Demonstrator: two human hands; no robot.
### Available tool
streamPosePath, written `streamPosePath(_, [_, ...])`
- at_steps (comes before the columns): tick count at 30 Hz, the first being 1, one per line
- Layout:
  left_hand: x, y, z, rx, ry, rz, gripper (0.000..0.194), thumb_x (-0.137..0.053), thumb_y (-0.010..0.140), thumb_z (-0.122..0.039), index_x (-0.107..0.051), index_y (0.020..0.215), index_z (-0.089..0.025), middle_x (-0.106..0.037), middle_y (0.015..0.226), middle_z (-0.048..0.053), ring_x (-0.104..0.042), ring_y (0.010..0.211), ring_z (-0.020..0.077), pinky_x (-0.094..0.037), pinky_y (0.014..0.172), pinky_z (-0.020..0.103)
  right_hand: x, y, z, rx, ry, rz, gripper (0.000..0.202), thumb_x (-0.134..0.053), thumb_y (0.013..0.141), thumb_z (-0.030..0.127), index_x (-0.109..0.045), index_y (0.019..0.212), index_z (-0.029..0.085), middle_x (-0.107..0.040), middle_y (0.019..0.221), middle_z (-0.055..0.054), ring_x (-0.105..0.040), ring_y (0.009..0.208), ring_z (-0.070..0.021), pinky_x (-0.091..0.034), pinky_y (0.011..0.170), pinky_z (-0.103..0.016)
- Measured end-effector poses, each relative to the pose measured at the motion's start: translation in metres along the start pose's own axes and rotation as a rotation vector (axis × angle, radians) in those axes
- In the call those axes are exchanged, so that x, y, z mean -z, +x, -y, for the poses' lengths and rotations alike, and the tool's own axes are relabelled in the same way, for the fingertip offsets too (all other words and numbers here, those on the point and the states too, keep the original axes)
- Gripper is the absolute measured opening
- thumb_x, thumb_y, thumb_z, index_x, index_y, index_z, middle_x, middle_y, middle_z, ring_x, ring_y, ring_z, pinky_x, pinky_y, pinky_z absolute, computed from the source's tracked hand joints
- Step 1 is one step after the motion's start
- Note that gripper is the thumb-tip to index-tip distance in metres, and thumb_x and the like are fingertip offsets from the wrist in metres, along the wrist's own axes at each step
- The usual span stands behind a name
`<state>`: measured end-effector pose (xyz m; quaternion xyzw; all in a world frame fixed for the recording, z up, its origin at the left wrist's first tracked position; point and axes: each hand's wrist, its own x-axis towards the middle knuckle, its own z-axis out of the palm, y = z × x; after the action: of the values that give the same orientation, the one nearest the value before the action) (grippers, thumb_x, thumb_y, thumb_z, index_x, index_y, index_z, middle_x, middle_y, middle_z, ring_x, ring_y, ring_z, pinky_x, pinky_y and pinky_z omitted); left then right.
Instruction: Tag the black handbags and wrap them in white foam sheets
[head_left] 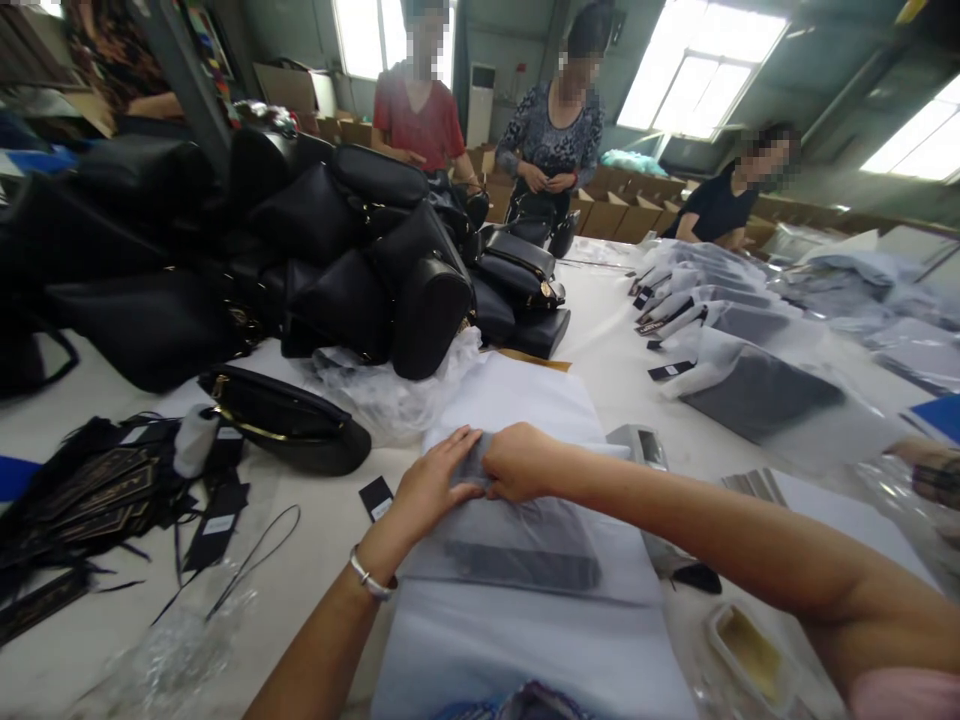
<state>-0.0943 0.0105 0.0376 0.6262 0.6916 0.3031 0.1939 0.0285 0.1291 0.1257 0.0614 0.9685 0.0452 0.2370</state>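
Note:
A dark handbag [525,560] shows through thin white tissue paper, lying on more white sheets [525,655] in front of me. At its far end, my left hand [435,475] has its thumb and fingers around a gathered part of the wrapping. My right hand [521,462] is closed like a fist against the same spot; the paper between its fingers is mostly hidden. An unwrapped black handbag [292,420] with gold trim lies to the left of my left hand. Close to my left wrist is a small black tag [376,497].
Black handbags [352,290] are piled at the back left. Black hang tags [90,490] and a white spool [195,440] lie at left. Paper-wrapped bags [757,390] line the right side. A grey tape dispenser [641,442] and a plastic tub [750,650] sit near my right arm. Several people stand beyond.

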Motion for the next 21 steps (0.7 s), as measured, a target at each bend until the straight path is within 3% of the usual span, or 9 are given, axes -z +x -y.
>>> streamPosePath(5, [0.000,-0.002,-0.002,0.030,-0.016,-0.009,0.076,-0.073,0.080,-0.020,-0.040,0.149,-0.027,-0.040,0.156,0.009,-0.041,0.143,0.0246,-0.038,0.115,0.042,0.008,0.006,-0.002,-0.046,-0.059,-0.004,0.048,-0.073,0.078,0.058,-0.077,0.096,0.014,-0.075,0.083,-0.015,-0.071,0.084,-0.0286,-0.047,0.072,-0.031])
streamPosePath(9, [0.001,-0.002,-0.001,0.029,-0.029,-0.005,0.075,-0.073,0.082,-0.024,-0.041,0.149,-0.027,-0.040,0.157,0.008,-0.039,0.144,0.0247,-0.038,0.116,0.042,0.004,-0.003,-0.030,-0.105,0.008,-0.064,0.059,-0.068,0.074,0.072,-0.076,0.089,0.015,-0.074,0.081,-0.015,-0.071,0.079,-0.0285,-0.045,0.067,-0.030])
streamPosePath(11, [0.003,-0.001,0.001,0.015,-0.049,0.005,0.074,-0.072,0.083,-0.025,-0.041,0.149,-0.026,-0.039,0.157,0.009,-0.038,0.144,0.0245,-0.036,0.117,0.042,-0.006,-0.018,-0.048,-0.178,0.085,-0.156,0.049,-0.066,0.080,0.067,-0.075,0.086,0.019,-0.074,0.079,-0.011,-0.070,0.077,-0.0265,-0.044,0.065,-0.029])
streamPosePath(14, [0.006,-0.001,-0.002,0.004,-0.029,0.003,0.068,-0.071,0.084,-0.023,-0.044,0.147,-0.024,-0.040,0.156,0.011,-0.039,0.143,0.0249,-0.035,0.117,0.043,-0.033,-0.054,-0.056,-0.373,0.149,-0.322,0.032,-0.053,0.097,0.045,-0.072,0.096,0.020,-0.075,0.089,-0.009,-0.070,0.083,-0.0250,-0.047,0.067,-0.030])
streamPosePath(16, [0.007,-0.002,-0.012,0.004,0.051,-0.095,0.053,-0.063,0.090,-0.020,-0.052,0.141,-0.021,-0.039,0.157,0.012,-0.038,0.144,0.0251,-0.034,0.118,0.044,-0.057,-0.083,-0.042,-0.434,0.226,-0.487,0.029,-0.046,0.101,0.035,-0.069,0.108,0.020,-0.074,0.103,-0.009,-0.070,0.092,-0.0231,-0.051,0.076,-0.032])
streamPosePath(18, [0.003,-0.007,-0.027,-0.033,0.156,-0.237,0.040,-0.051,0.097,-0.018,-0.056,0.137,-0.020,-0.036,0.159,0.010,-0.031,0.148,0.0239,-0.032,0.119,0.045,-0.083,-0.108,-0.014,-0.385,0.341,-0.676,0.030,-0.049,0.100,0.037,-0.065,0.119,0.020,-0.070,0.118,-0.009,-0.066,0.107,-0.0222,-0.051,0.092,-0.034])
streamPosePath(19, [-0.001,-0.010,-0.035,-0.077,0.210,-0.273,0.040,-0.045,0.099,-0.019,-0.055,0.138,-0.021,-0.035,0.160,0.009,-0.026,0.149,0.0234,-0.030,0.120,0.046,-0.096,-0.117,0.002,-0.315,0.350,-0.719,0.033,-0.051,0.099,0.037,-0.063,0.125,0.020,-0.066,0.128,-0.010,-0.061,0.118,-0.0239,-0.048,0.101,-0.038])
streamPosePath(21, [-0.013,-0.015,-0.047,-0.186,0.310,-0.224,0.044,-0.043,0.102,-0.028,-0.047,0.145,-0.022,-0.033,0.161,0.008,-0.019,0.152,0.0249,-0.024,0.121,0.052,-0.121,-0.128,0.032,-0.193,0.304,-0.719,0.047,-0.060,0.094,0.040,-0.056,0.136,0.021,-0.052,0.146,-0.010,-0.045,0.137,-0.0299,-0.036,0.115,-0.049])
